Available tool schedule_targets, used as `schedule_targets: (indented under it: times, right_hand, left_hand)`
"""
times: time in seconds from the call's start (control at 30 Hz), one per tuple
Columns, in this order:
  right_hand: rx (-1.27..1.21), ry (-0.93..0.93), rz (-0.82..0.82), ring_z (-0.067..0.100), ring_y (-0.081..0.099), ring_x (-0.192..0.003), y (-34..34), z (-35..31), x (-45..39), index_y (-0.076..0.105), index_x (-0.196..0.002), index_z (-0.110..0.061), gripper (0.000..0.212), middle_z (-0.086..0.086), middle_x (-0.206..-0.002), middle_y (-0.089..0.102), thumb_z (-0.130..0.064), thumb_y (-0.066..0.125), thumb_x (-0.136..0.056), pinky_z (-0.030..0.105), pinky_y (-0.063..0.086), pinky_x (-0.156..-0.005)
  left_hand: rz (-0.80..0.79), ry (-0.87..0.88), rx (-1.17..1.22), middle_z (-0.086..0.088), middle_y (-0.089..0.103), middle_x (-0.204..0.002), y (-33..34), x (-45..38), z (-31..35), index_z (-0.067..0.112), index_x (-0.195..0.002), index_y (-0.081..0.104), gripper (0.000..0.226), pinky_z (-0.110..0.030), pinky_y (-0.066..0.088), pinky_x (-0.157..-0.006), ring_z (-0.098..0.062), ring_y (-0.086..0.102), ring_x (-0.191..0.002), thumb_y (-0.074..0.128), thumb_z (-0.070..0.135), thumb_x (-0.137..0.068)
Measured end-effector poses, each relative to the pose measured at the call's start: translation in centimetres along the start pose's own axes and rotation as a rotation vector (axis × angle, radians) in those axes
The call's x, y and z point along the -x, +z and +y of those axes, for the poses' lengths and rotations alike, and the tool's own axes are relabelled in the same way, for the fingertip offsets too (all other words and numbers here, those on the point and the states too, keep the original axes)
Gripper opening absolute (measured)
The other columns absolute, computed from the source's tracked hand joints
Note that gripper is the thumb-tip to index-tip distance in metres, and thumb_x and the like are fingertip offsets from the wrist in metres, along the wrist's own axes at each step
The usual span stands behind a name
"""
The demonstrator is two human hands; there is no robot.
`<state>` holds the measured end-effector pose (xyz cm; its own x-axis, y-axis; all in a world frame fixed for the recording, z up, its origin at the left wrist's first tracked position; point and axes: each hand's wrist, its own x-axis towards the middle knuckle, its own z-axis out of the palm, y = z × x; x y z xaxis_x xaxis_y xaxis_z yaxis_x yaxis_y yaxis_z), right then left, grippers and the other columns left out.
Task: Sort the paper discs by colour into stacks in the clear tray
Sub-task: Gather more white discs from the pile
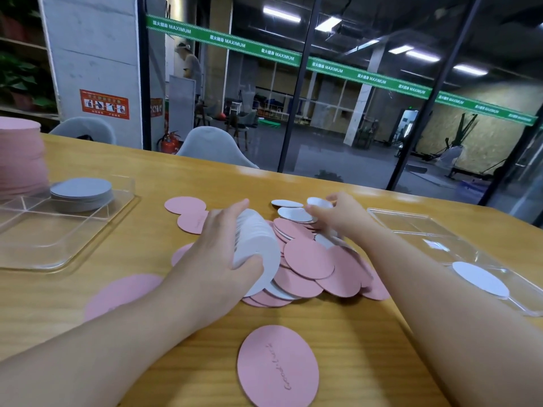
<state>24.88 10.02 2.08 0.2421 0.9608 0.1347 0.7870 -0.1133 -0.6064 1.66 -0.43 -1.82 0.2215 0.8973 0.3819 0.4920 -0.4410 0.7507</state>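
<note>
Wooden table (367, 362) by a glass wall. Left hand (214, 259) grips a bundle of white discs (261, 251) on edge over the loose pink discs (308, 259). Right hand (338, 214) pinches one white disc (318, 203). Clear tray (67, 245) at left holds a grey stack (82, 190); tall pink stack (20, 154) behind it.

Left hand (219, 254) grips a grey disc stack (258, 251); right hand (338, 218) pinches one grey disc (319, 203).

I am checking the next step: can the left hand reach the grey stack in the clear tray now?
Probably yes: the left hand grips a bundle of grey discs, and bare table lies between it and the grey stack in the clear tray.
</note>
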Motion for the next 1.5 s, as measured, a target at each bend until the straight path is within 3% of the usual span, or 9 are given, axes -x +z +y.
schedule_targets:
  times: [0.2, 0.4, 0.5, 0.73, 0.83, 1.03, 1.27, 1.37, 1.5]
  right_hand:
    - [-0.003, -0.014, -0.049, 0.027, 0.048, -0.120, 0.7, -3.3, -1.2, 0.029, -0.141, -0.008, 0.078, 0.009, -0.135, 0.048, -0.051, 0.062, -0.084, 0.031, 0.038, -0.083]
    - [0.082, -0.005, -0.120, 0.024, 0.048, -0.103, 2.9, -5.2, -2.5, 0.034, -0.136, -0.006, 0.076, 0.009, -0.130, 0.050, -0.051, 0.063, -0.083, 0.031, 0.039, -0.075]
    - [0.090, -0.014, -0.133, 0.026, 0.048, -0.114, 3.6, -5.2, -3.0, 0.033, -0.136, -0.004, 0.078, 0.010, -0.133, 0.048, -0.051, 0.064, -0.083, 0.031, 0.035, -0.080]
    - [0.168, -0.045, -0.060, 0.028, 0.056, -0.113, 4.0, -5.1, -3.2, 0.042, -0.132, 0.003, 0.058, 0.017, -0.131, 0.054, -0.022, 0.060, -0.084, 0.040, 0.046, -0.096]
    - [0.110, -0.057, -0.013, 0.022, 0.050, -0.092, 3.4, -4.9, -3.2, 0.039, -0.132, -0.002, 0.059, 0.014, -0.127, 0.053, -0.028, 0.060, -0.084, 0.037, 0.047, -0.085]
    - [0.037, -0.038, -0.092, 0.024, 0.048, -0.112, 1.4, -2.9, -2.1, 0.024, -0.145, -0.015, 0.078, 0.006, -0.133, 0.046, -0.041, 0.062, -0.082, 0.031, 0.039, -0.084]
    - [-0.082, -0.049, -0.131, 0.021, 0.048, -0.119, 1.3, -0.2, -0.6, 0.027, -0.145, -0.017, 0.078, 0.006, -0.142, 0.042, -0.044, 0.065, -0.082, 0.028, 0.038, -0.088]
    - [-0.061, -0.044, -0.169, 0.020, 0.048, -0.116, 1.4, -0.2, -0.8, 0.025, -0.145, -0.018, 0.080, 0.004, -0.141, 0.043, -0.046, 0.064, -0.081, 0.029, 0.037, -0.087]
    - [0.069, -0.038, -0.217, 0.025, 0.041, -0.128, 1.3, -0.6, -1.2, 0.025, -0.146, -0.020, 0.091, 0.005, -0.145, 0.039, -0.058, 0.066, -0.075, 0.036, 0.035, -0.097]
  left_hand:
    - [0.002, 0.008, 0.008, 0.028, 0.017, -0.133, 0.0, 0.1, -0.2, 0.042, -0.144, 0.011, 0.080, -0.018, 0.021, -0.096, 0.017, 0.018, -0.111, 0.041, 0.044, -0.070]
    - [0.019, -0.004, 0.026, 0.029, 0.019, -0.129, 0.1, 0.1, -0.2, 0.041, -0.144, 0.012, 0.081, -0.016, 0.020, -0.095, 0.018, 0.018, -0.111, 0.042, 0.043, -0.069]
    - [0.026, -0.003, 0.016, 0.029, 0.019, -0.128, 0.1, 0.0, -0.2, 0.042, -0.143, 0.012, 0.080, -0.017, 0.021, -0.095, 0.019, 0.018, -0.109, 0.042, 0.044, -0.069]
    - [0.026, -0.012, 0.027, 0.030, 0.020, -0.128, 0.0, 0.1, -0.3, 0.045, -0.142, 0.012, 0.079, -0.018, 0.024, -0.094, 0.016, 0.022, -0.111, 0.043, 0.044, -0.069]
    - [0.022, -0.018, 0.033, 0.031, 0.020, -0.127, 0.0, 0.1, -0.2, 0.045, -0.142, 0.012, 0.079, -0.017, 0.024, -0.093, 0.017, 0.022, -0.110, 0.043, 0.044, -0.068]
    - [0.015, -0.025, 0.039, 0.028, 0.020, -0.129, 0.1, 0.0, -0.3, 0.042, -0.143, 0.013, 0.081, -0.019, 0.023, -0.095, 0.016, 0.021, -0.111, 0.043, 0.043, -0.068]
    - [0.010, -0.030, 0.038, 0.029, 0.019, -0.128, 0.0, 0.0, -0.1, 0.041, -0.144, 0.013, 0.081, -0.019, 0.023, -0.096, 0.014, 0.021, -0.112, 0.043, 0.043, -0.068]
    - [0.011, -0.025, 0.042, 0.028, 0.020, -0.128, 0.0, 0.0, 0.0, 0.041, -0.144, 0.013, 0.081, -0.017, 0.022, -0.095, 0.015, 0.020, -0.111, 0.043, 0.043, -0.068]
    - [0.011, -0.020, 0.042, 0.028, 0.019, -0.127, 0.0, 0.0, 0.0, 0.041, -0.143, 0.013, 0.081, -0.017, 0.022, -0.095, 0.015, 0.020, -0.110, 0.043, 0.043, -0.068]
